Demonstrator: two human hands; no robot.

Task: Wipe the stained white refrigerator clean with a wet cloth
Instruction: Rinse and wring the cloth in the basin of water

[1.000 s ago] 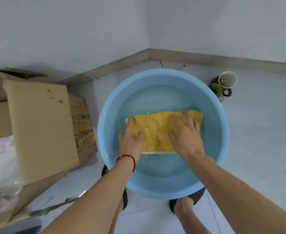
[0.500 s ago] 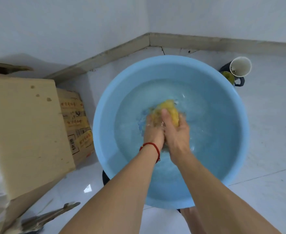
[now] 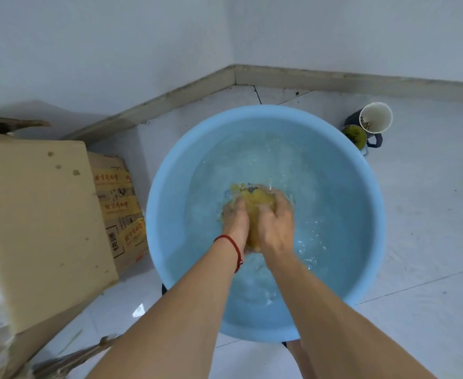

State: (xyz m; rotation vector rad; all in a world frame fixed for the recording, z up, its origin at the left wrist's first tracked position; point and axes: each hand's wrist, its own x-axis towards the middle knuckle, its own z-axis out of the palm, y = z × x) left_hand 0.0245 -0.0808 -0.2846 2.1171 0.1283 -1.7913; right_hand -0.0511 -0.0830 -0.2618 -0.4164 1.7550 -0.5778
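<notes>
Your two hands are down in the blue tub [image 3: 164, 214], which sits on the white floor [image 3: 429, 242] near the corner of the room. The tub has water [image 3: 320, 187] in it, and the water is splashing around your hands.

The yellow cloth [image 3: 256, 201] is bunched up into a ball in the middle of the tub, in the water. Your left hand [image 3: 234, 222] is curled round the left side of the cloth and squeezes it. Your right hand [image 3: 275, 225] is curled round the right side and squeezes it too. The two hands are pressed close together with the cloth between them. A bit of the cloth sticks out past your fingers at the far end, and a bit shows between your wrists.

You have a red string [image 3: 231, 246] tied round your left wrist.

To the left of the tub, on the floor, there is a big brown box [image 3: 39, 220] with its flap open. A second box with red writing [image 3: 115, 203] stands just behind it, close to the tub's left rim.

Past the tub's far right rim there is a white cup [image 3: 376, 117] and a dark mug [image 3: 360, 136] with something green in it. They stand right beside each other on the floor
</notes>
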